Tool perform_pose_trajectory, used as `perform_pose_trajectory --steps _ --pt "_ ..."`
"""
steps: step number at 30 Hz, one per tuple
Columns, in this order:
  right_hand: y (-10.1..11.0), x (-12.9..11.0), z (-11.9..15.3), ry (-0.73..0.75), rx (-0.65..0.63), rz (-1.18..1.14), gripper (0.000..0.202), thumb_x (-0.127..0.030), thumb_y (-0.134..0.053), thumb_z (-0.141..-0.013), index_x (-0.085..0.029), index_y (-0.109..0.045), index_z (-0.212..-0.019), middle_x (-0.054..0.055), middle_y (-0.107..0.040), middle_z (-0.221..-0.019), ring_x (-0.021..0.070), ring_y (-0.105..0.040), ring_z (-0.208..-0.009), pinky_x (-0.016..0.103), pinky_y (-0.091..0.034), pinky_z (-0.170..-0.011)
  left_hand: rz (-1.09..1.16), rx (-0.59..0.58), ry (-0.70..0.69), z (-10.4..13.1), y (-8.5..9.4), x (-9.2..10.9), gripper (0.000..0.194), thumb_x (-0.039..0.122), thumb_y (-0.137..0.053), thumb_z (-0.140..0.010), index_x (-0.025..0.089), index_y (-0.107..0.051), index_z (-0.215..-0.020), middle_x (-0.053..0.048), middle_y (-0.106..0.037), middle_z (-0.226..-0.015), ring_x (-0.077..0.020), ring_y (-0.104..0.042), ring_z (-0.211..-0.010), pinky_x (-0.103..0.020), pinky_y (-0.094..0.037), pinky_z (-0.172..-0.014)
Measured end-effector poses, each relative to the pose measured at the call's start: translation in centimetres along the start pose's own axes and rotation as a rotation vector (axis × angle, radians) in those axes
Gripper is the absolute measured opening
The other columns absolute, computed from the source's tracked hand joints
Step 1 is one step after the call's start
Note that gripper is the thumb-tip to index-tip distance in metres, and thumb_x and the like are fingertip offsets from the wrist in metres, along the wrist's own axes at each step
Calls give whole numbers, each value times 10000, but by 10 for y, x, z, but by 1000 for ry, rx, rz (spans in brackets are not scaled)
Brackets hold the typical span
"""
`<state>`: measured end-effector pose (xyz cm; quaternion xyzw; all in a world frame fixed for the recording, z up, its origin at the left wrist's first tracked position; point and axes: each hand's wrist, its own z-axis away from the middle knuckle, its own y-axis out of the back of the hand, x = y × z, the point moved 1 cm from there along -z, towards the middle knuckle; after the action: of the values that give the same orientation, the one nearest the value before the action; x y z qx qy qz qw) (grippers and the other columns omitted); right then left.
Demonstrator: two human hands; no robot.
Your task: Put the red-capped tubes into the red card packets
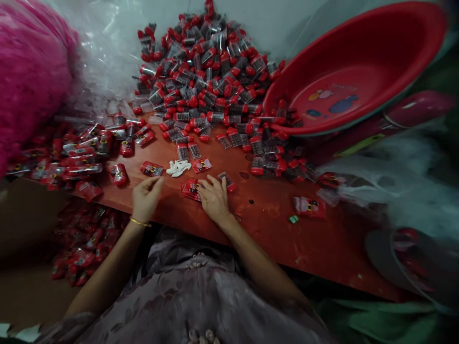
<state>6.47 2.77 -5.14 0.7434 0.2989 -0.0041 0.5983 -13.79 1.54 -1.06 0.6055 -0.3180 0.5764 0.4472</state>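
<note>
A: Just the head view here. What are the hands up to?

B: Right hand (214, 198) has its fingertips on the right edge of a stack (189, 188) of red packets on the table (265, 229). Fingers are bent and slightly spread, and they hide that edge, so I honestly can't tell if they're pinching the top packet.

A: And the left hand (146, 195)?

B: Over to the left of the stack, thumb and fingers drawn together. Can't tell whether anything thin is between them.

A: What's around the stack?

B: Just right of it, a tube (228, 182), partly covered by the right fingers. Just beyond it, some white bits (178, 167), hard to make out. Way past those, a big heap (204, 71) of red-ended tubes. Far left, a pink bag (32, 71), cut off by the frame.

A: Any brands?

B: Cartoon figure on the packets, print too small to read. The red tub (358, 52), beyond the stack to the right, has cartoons inside plus faint, blurry lettering.
</note>
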Motion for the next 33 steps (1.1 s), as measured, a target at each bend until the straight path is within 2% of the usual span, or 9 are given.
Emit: perform_pose_trajectory --steps 5,9,15,17,20,22,26,29,33 --pt "0 -3 1 -31 -6 69 294 -294 -461 -916 -199 -625 -1141 94 -526 -1344 312 -326 -1319 630 -150 -1060 -682 -166 -463 20 -39 -8 356 386 -537 -812 154 -668 -1048 -147 -609 -1233 -307 -513 -1200 -464 -356 -1018" --pt "-2 -4 5 -4 -11 75 268 -262 -438 -929 -253 -668 -1065 49 -620 -1230 293 -355 -1300 635 -103 -1066 -871 -218 -512 25 -46 -20 410 381 -528 -826 165 -604 -1166 -156 -502 -1355 -336 -374 -1312 -528 -256 -1063" --pt "8 -6 6 -50 117 48 232 -282 -483 -909 -286 -696 -1001 19 -648 -1189 272 -419 -1253 619 -91 -1080 -616 -157 -442 26 -45 -15 615 438 -616 -757 137 -501 -1280 -193 -509 -1337 -349 -323 -1340 -538 -175 -1085" --pt "14 -7 5 -73 178 20 220 -295 -499 -901 -299 -702 -984 14 -665 -1155 253 -457 -1216 596 -106 -1091 -524 -159 -439 23 -48 -9 525 442 -627 -745 176 -582 -1196 -153 -552 -1305 -320 -351 -1330 -503 -178 -1096" --pt "21 -11 5 -80 240 -44 211 -294 -501 -898 -299 -709 -934 9 -689 -1100 225 -513 -1151 549 -145 -1104 -350 -227 -355 17 -55 -6 305 399 -587 -781 212 -692 -997 -95 -673 -1130 -266 -496 -1215 -424 -303 -1051" --pt "23 -11 5 -101 287 -119 220 -325 -504 -891 -265 -683 -1003 36 -675 -1125 220 -530 -1134 503 -213 -1099 -231 -252 -275 12 -59 -7 251 376 -571 -793 213 -720 -913 -75 -718 -997 -240 -590 -1076 -366 -398 -965" --pt "25 -5 2 -217 332 -385 466 -417 -546 -838 -149 -545 -1219 130 -622 -1190 221 -568 -1074 367 -433 -948 -104 -271 -192 9 -65 -5 269 387 -602 -767 202 -735 -909 -48 -736 -879 -206 -646 -822 -302 -470 -793" --pt "24 -2 -5 -271 236 -624 333 -419 -523 -842 -168 -631 -1033 60 -699 -919 165 -626 -784 265 -494 -718 -47 -267 -164 10 -68 -2 284 383 -615 -753 185 -738 -914 -36 -738 -813 -178 -636 -715 -263 -469 -695" --pt "23 -4 -11 -297 239 -715 318 -408 -472 -860 -172 -604 -691 -21 -584 -580 111 -517 -540 209 -401 -527 -67 -299 -182 11 -72 -1 292 402 -598 -766 163 -739 -856 -12 -708 -710 -141 -591 -635 -226 -444 -626"
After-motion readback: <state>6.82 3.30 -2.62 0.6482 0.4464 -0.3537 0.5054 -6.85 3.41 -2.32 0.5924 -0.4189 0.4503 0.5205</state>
